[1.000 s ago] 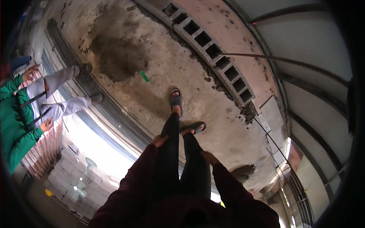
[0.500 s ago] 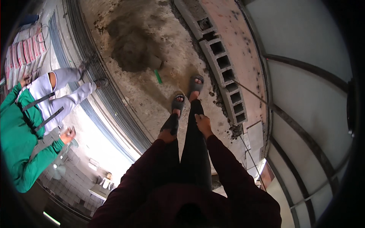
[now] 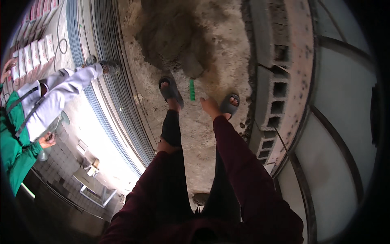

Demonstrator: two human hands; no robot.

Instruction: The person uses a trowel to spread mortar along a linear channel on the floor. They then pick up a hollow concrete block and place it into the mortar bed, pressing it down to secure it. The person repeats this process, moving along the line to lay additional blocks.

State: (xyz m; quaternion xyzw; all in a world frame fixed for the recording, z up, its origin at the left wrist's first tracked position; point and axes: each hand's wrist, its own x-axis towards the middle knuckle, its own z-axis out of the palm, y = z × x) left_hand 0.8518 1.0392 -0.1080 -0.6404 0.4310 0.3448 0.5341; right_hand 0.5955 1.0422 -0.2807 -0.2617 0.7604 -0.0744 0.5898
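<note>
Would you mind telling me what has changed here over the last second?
The right hand has stretched forward toward the green handle by the mortar heap, not gripping it. The left hand stays at the thigh. The sandalled feet stepped closer to the heap. The block wall is unchanged.

I am standing on a rough, dusty concrete floor (image 3: pixel 203 134) in matt rubbery sandals (image 3: pixel 170 91), my soft maroon cloth sleeves (image 3: pixel 239 162) hanging beside coarse hollow blocks (image 3: pixel 278 97).

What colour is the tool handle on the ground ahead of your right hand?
Green; the handle shows best in the head view, just beyond the right hand.
</note>
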